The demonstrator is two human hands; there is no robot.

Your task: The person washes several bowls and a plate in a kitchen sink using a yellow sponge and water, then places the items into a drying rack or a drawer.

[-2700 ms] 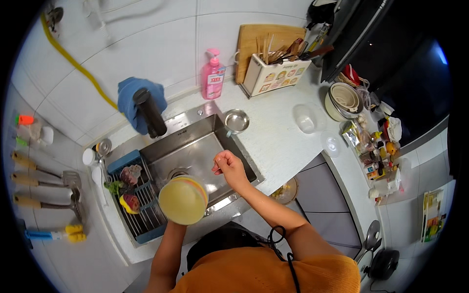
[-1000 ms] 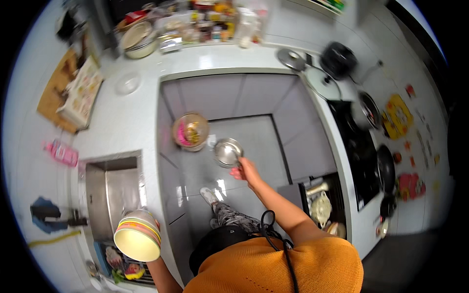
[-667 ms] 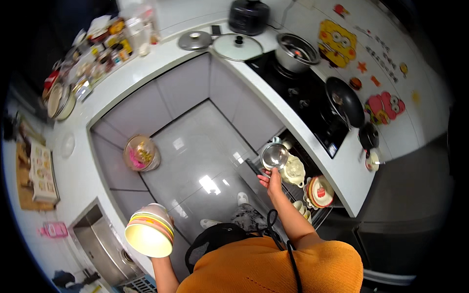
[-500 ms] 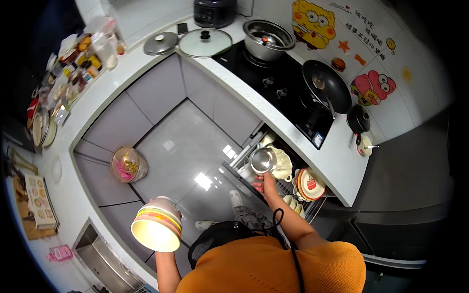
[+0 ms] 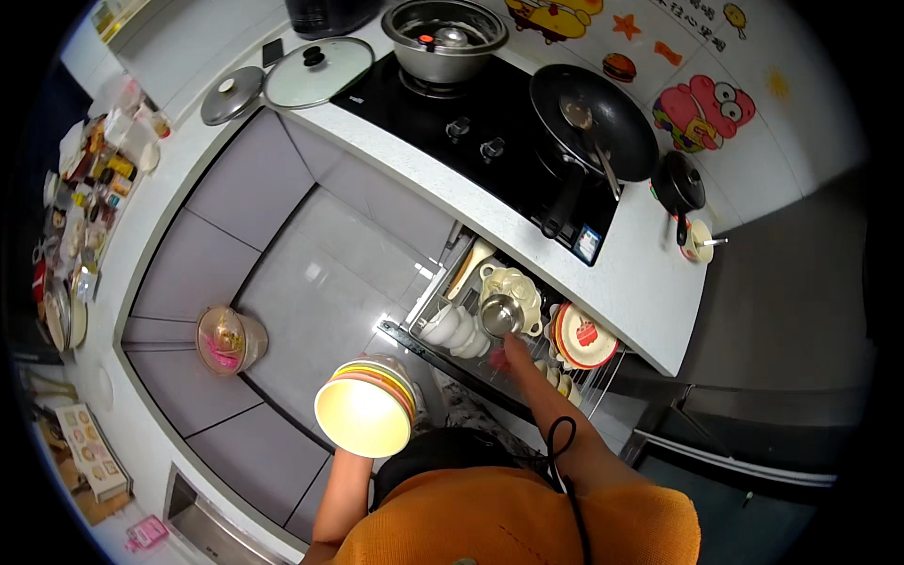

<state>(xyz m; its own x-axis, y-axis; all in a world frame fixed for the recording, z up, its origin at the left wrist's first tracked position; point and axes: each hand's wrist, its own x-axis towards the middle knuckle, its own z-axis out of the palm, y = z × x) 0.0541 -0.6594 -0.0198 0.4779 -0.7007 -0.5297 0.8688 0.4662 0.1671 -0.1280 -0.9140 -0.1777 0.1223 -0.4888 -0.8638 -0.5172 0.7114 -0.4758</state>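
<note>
My left hand (image 5: pixel 350 450) holds up a stack of coloured bowls (image 5: pixel 365 407), pale yellow inside, in front of my chest. My right hand (image 5: pixel 514 350) reaches into an open pull-out wire rack drawer (image 5: pixel 603 381) below the counter and grips a small steel bowl (image 5: pixel 500 314) above the dishes in it. The drawer holds a row of white cups (image 5: pixel 455 330), a cream dish (image 5: pixel 510 282) and red-rimmed plates (image 5: pixel 584 336).
Above the drawer a black hob (image 5: pixel 490 132) carries a steel pot (image 5: pixel 443 36), a black frying pan (image 5: pixel 595 115) and a small black pan (image 5: pixel 679 186). Two lids (image 5: pixel 318 72) lie on the counter. A lined bin (image 5: pixel 226 339) stands on the grey tiled floor.
I have turned from the sink to the hob side. My right hand has carried the steel bowl into the open drawer; my left hand keeps the bowl stack raised.
</note>
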